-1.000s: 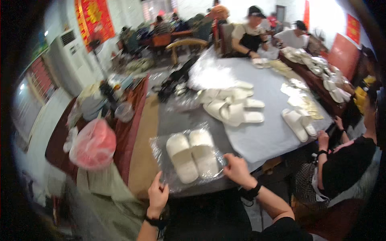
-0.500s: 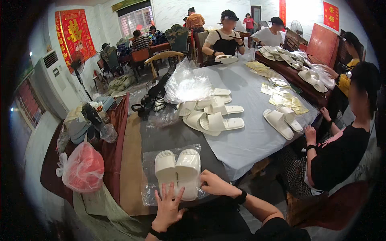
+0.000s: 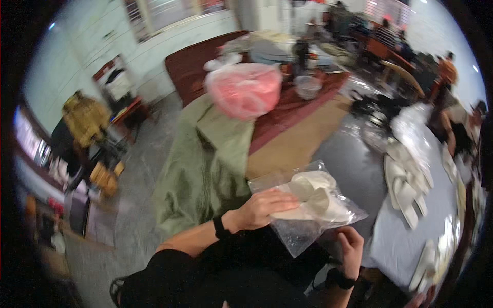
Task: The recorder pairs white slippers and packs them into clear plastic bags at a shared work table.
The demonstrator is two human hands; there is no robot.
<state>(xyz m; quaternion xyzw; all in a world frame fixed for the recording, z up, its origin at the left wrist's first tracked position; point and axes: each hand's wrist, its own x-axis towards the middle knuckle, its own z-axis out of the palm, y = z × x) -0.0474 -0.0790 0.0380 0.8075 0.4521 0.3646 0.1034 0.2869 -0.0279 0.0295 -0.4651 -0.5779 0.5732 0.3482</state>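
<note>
A pair of white slippers (image 3: 328,203) lies inside a clear plastic bag (image 3: 298,238) at the table's near edge, one corner of the bag hanging over my lap. My left hand (image 3: 264,208) comes over the slippers from the left. Its fingers are pressed together along one slipper, and the thumb is hidden. Just beyond the bag's lower right edge, my right hand (image 3: 351,252) has curled fingers. Whether it pinches the bag there cannot be made out. Both wrists wear black bands, and the picture is somewhat blurred.
More white slippers (image 3: 405,192) lie on the grey table sheet (image 3: 395,241) to the right, beside crumpled clear plastic (image 3: 413,131). A pink bundle in a bag (image 3: 244,90) sits on a dark red surface beyond a draped green cloth (image 3: 200,164). Other people work at the far right.
The view has swung left, showing more wall and floor. My left hand has gone from spread fingers to fingers together on the slippers. The bagged slippers now lie turned, partly over the edge.
</note>
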